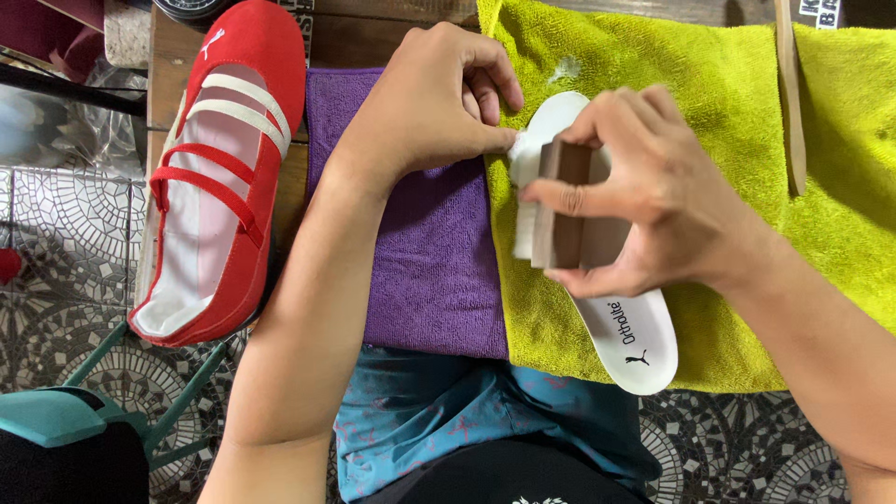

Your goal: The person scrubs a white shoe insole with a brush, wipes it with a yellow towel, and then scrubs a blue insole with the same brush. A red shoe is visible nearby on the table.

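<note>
A white shoe insole [627,336] lies on a yellow-green towel [728,103]. My right hand [644,201] grips a brown wooden-backed brush [571,207] and presses it onto the middle of the insole. My left hand [434,98] pinches the insole's upper edge with thumb and fingers, resting partly on a purple towel [434,252]. A red slip-on shoe [219,177] with red and white straps lies to the left, apart from both hands.
A thin wooden stick [793,103] lies on the yellow-green towel at the upper right. The towels sit on a wooden table [350,37]. A teal stool [65,415] stands at the lower left on a mosaic tile floor [65,233].
</note>
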